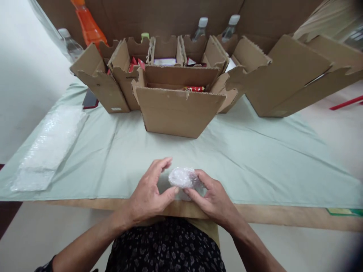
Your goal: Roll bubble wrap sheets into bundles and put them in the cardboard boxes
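Observation:
A small bundle of clear bubble wrap [181,177] is held just above the table's front edge. What lies inside the wrap cannot be made out. My right hand [212,194] grips the bundle's right side between thumb and fingers. My left hand [153,189] is at its left, fingers apart and curved, with the thumb tip at or touching the bundle's lower edge. Beyond both hands stands an open cardboard box [178,111], with a red wrapped item [195,89] showing inside it.
Several open cardboard boxes [106,88] stand in a row behind. At the left lie flat bubble wrap sheets [51,147] and a dark flat object [90,99]. An orange bottle [89,26] and clear bottles [202,28] rise at the back. A pale green cloth [255,158] covers the table.

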Tool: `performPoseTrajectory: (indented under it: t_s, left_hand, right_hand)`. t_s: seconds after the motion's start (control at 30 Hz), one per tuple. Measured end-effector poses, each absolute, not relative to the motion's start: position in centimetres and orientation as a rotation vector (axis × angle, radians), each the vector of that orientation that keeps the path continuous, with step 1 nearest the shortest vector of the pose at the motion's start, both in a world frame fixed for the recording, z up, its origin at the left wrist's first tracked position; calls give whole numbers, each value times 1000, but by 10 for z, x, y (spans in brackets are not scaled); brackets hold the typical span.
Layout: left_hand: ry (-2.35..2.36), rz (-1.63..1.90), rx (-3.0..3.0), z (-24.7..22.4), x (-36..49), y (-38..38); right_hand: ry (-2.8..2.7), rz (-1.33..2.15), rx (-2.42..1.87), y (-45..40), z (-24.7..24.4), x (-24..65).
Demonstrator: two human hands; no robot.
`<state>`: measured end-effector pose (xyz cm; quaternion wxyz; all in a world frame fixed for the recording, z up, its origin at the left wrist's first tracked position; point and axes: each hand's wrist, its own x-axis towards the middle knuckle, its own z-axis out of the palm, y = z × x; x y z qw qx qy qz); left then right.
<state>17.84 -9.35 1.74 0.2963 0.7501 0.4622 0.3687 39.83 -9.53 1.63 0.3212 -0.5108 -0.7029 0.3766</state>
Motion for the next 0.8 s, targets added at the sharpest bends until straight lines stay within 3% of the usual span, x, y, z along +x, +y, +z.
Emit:
performPoseTrajectory:
  t_s: [0.17,0.3,0.53,0.8]
  left_hand:
    - [1295,1299,2490,71,165,-13]
    - [1325,1447,2632,93,162,57]
    - [1353,1533,2757,50,159,47]
    - [1386,1663,2648,23,155,37]
  right_hand:
    - [-1925,825,-1441,-79,25,413]
    - [-1981,927,-1420,-67,21,416]
    - [-1987,1056,-1321,-37,11,426]
    - [-1995,913,-1275,-21,0,434]
